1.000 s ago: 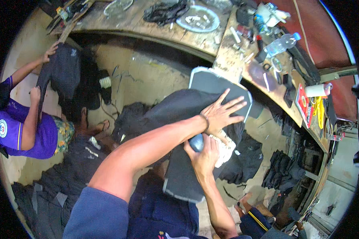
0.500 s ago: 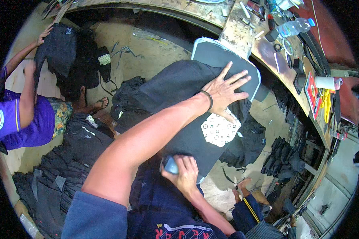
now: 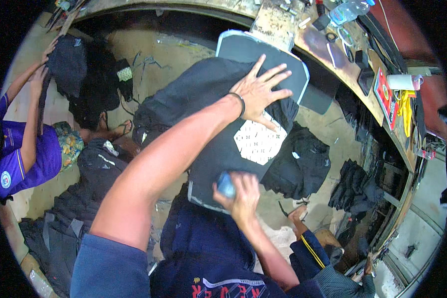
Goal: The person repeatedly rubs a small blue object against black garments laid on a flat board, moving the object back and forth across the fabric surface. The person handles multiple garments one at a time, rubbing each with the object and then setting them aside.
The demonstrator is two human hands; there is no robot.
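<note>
Fingers of the left hand [image 3: 260, 94] lie spread, pressing a dark garment [image 3: 203, 94] flat on the grey board [image 3: 243, 47]. Right hand [image 3: 241, 191] grasps a small blue tool [image 3: 226, 185] at the board's near edge, below the white print [image 3: 258, 141]. Risk: cloth may shift under uneven pressure, smearing the print.

The right hand [image 3: 241, 196], gripping a small blue object [image 3: 227, 185], drew back from the white printed patch [image 3: 257, 141] on the dark garment [image 3: 218, 124] to the near edge of the grey board [image 3: 293, 64], leaving the patch uncovered. The left hand [image 3: 260, 92] slid slightly up the garment, fingers [image 3: 278, 77] spread wider. At the left, another person's raised hands [image 3: 42, 64] lifted a dark cloth [image 3: 67, 64] higher.
</note>
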